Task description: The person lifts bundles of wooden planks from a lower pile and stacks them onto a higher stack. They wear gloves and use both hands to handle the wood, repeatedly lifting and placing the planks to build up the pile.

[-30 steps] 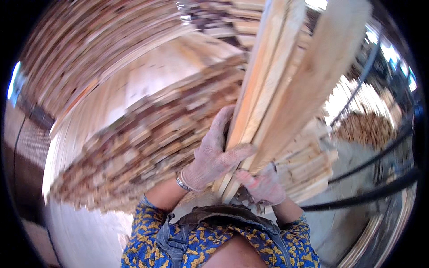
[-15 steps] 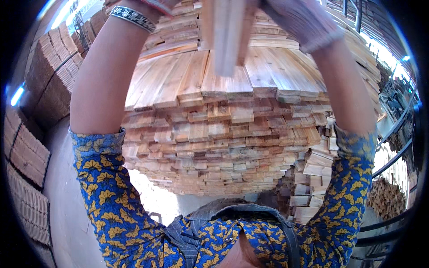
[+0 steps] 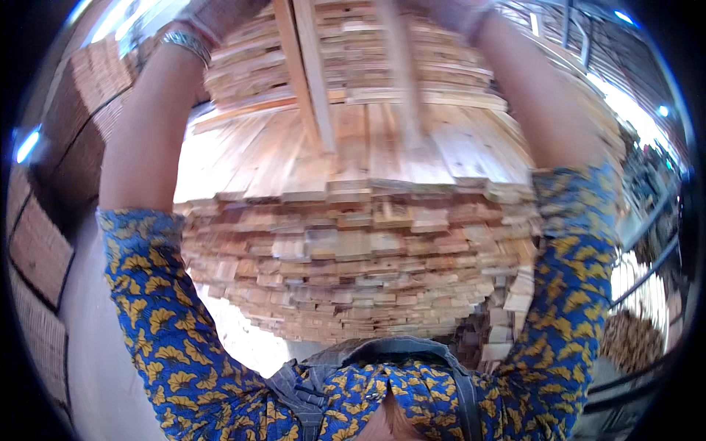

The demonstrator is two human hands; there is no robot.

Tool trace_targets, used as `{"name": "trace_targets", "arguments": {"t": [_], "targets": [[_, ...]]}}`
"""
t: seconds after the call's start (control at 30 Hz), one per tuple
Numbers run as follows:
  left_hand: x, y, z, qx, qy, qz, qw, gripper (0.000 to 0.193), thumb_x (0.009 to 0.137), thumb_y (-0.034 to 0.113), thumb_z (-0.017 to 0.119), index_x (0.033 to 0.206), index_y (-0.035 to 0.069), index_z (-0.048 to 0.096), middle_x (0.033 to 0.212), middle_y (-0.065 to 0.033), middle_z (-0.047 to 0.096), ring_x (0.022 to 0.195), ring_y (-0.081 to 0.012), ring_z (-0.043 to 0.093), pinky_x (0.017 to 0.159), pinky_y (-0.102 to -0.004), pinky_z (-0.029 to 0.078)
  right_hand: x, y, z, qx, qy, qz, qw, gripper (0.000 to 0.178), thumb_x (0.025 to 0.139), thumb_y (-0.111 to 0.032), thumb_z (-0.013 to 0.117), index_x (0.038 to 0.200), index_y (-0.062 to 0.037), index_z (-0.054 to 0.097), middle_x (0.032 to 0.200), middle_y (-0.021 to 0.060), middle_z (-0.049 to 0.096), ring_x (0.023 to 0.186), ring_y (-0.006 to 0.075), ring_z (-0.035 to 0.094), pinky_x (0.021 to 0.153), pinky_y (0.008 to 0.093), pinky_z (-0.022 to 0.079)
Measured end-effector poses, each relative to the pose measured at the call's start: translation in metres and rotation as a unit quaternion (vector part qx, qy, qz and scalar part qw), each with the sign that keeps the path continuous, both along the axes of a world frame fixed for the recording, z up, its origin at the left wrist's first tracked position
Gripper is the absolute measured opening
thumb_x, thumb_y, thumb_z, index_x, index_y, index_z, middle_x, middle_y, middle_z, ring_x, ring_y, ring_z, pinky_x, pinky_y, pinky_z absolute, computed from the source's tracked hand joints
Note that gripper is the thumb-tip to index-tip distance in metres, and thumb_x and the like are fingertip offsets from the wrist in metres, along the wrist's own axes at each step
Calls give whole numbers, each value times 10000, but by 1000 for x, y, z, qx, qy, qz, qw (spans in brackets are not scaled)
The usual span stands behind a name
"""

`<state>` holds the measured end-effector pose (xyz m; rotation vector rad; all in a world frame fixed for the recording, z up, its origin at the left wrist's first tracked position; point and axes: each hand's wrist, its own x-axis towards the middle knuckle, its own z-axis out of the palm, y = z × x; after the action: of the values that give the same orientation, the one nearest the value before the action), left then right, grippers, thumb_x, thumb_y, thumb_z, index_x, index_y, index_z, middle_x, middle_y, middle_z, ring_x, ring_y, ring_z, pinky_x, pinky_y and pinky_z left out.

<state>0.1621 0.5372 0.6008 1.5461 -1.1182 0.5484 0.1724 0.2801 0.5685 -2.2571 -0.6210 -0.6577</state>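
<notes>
At the top edge my left hand [image 3: 224, 13], in a pale work glove, closes on a pair of narrow wooden boards [image 3: 309, 81]; its fingertips are cut off by the frame. Those boards slant down over the stack. My right hand [image 3: 450, 13], also gloved and smeared by motion, is at the upper end of another wooden board [image 3: 401, 73], which is blurred. Between the two lots of wood there is a gap. Beneath them lies the top layer of a large stack of boards [image 3: 353, 165], laid side by side with their ends toward me.
A higher tier of stacked boards [image 3: 441, 59] rises at the back. Tall strapped wood stacks [image 3: 40, 235] stand at the left beside the grey floor [image 3: 95, 323]. At the right are metal bars [image 3: 647, 272] and a pile of wood pieces [image 3: 631, 339].
My hands have moved apart, and the boards held together before are now split into a left pair and a right board. The view has shifted slightly.
</notes>
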Motion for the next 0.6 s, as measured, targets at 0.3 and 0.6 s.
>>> {"name": "trace_targets", "arguments": {"t": [0.3,0.6], "targets": [[10,190,-41,354,-47,246,901,520,867,149,651,1370,87,535,1130,-135,682,909,-172,653,794,-288,536,-20,-38,-17,-157,30,-51,986,920,686,-212,780,1489,-18,375,1430,188,502,1314,302,492,1115,383,364],[17,190,-156,572,109,279,763,873,774,469,776,1486,123,406,1260,-172,641,1129,-296,636,972,-388,470,8,5,-93,-411,208,-28,887,932,759,-458,721,1492,-24,343,1391,297,498,1306,410,489,1086,396,385]]}}
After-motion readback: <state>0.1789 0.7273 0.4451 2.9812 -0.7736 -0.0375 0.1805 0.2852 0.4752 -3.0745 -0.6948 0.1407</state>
